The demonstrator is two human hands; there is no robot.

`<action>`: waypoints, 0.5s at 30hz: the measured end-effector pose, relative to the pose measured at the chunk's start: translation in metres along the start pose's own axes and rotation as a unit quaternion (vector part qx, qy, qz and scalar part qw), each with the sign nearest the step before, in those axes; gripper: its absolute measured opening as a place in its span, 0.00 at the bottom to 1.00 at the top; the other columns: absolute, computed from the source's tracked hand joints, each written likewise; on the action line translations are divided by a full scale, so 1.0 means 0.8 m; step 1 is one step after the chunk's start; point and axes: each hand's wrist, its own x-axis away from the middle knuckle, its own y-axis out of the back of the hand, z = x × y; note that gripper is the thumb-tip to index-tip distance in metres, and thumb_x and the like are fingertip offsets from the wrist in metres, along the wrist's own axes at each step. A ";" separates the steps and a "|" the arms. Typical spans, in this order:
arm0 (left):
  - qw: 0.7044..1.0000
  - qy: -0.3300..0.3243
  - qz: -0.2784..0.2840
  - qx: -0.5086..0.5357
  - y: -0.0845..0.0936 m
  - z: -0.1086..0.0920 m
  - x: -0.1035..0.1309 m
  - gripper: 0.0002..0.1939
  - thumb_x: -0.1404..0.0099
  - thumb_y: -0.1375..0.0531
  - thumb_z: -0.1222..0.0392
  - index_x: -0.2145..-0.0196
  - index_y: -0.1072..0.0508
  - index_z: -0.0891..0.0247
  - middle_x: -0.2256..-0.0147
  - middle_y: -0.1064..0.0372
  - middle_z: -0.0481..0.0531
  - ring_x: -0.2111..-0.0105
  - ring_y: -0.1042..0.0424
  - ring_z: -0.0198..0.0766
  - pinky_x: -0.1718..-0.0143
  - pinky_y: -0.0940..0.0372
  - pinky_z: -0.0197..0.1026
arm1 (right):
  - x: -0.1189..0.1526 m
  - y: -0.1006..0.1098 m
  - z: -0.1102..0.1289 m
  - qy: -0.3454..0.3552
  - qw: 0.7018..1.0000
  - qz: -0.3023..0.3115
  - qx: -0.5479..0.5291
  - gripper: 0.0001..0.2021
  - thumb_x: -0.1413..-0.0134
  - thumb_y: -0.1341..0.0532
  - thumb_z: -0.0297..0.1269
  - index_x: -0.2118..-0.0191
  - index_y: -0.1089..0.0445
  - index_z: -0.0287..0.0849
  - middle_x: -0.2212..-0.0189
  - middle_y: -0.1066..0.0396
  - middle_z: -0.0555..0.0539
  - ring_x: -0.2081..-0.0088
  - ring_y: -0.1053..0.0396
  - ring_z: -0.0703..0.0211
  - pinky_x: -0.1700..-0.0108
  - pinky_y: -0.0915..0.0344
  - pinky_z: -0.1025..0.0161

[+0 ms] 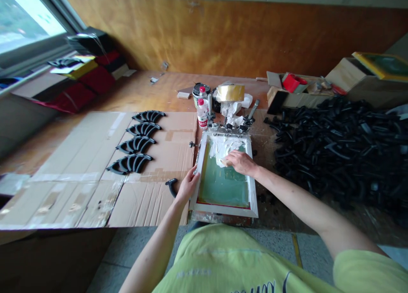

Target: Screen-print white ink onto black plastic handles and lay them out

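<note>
A screen-printing frame [255, 195] with a pale rim and green mesh lies in front of me, its far edge at a metal clamp [229, 131]. Thick white ink [219, 146] is smeared over the mesh's far part. My right hand [241, 162] is closed above the mesh, at the ink's near edge, on a small pale squeegee mostly hidden by the fingers. With its fingers round the frame's left rim, my left hand [189, 183] grips it. One curved black plastic part [172, 187] lies on the cardboard just left of that hand.
Several rows of curved black parts [132, 163] lie on the cardboard [79, 157] at left. A big heap of black parts [338, 153] covers the right. Behind the frame stand red-capped bottles [202, 114], a roll of tape [231, 92] and crumpled white paper [232, 110].
</note>
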 end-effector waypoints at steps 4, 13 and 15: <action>1.000 0.003 0.007 0.026 0.000 -0.008 0.004 0.36 0.41 0.40 0.42 0.40 0.35 0.62 0.68 0.28 0.50 0.74 0.32 0.34 0.73 0.39 0.34 | -0.007 0.012 -0.011 -0.010 0.999 0.012 -0.042 0.05 0.47 0.40 0.28 0.71 0.29 0.42 0.72 0.30 0.48 0.66 0.34 0.57 0.61 0.40 0.63; 1.000 0.007 -0.008 0.016 0.001 -0.018 0.006 0.37 0.42 0.40 0.42 0.40 0.35 0.64 0.72 0.30 0.47 0.77 0.35 0.32 0.77 0.41 0.33 | 0.012 -0.008 0.004 0.000 0.997 -0.061 -0.051 0.07 0.44 0.41 0.27 0.61 0.27 0.39 0.63 0.28 0.43 0.57 0.33 0.53 0.54 0.37 0.60; 1.000 0.008 -0.010 0.014 0.003 -0.030 0.011 0.38 0.44 0.39 0.41 0.41 0.34 0.64 0.74 0.30 0.47 0.79 0.35 0.32 0.78 0.42 0.33 | -0.008 0.006 -0.005 -0.035 0.994 -0.068 -0.079 0.09 0.44 0.39 0.31 0.56 0.28 0.42 0.61 0.27 0.46 0.58 0.32 0.54 0.55 0.36 0.60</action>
